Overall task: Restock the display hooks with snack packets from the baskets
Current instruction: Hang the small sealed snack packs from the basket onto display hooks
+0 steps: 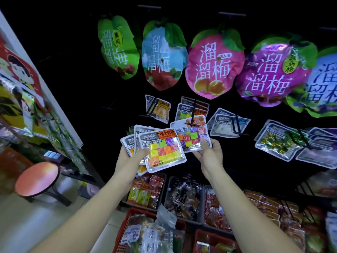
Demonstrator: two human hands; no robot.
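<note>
My left hand (134,155) grips a fanned stack of candy packets (162,148), silver-edged with coloured cubes inside. My right hand (209,152) pinches the lower edge of a single candy packet (191,134) of the same kind, held up against a black display hook (193,114) where matching packets hang. Below, a red basket (135,214) holds mixed snack packets.
Large plum-shaped bags (215,64) hang in a row above. More silver packets on a hook (229,123) and at right (280,139). Grey bins of snacks (184,199) stand below the hooks. A pink stool (36,178) stands at left, beside a slanted shelf unit (45,99).
</note>
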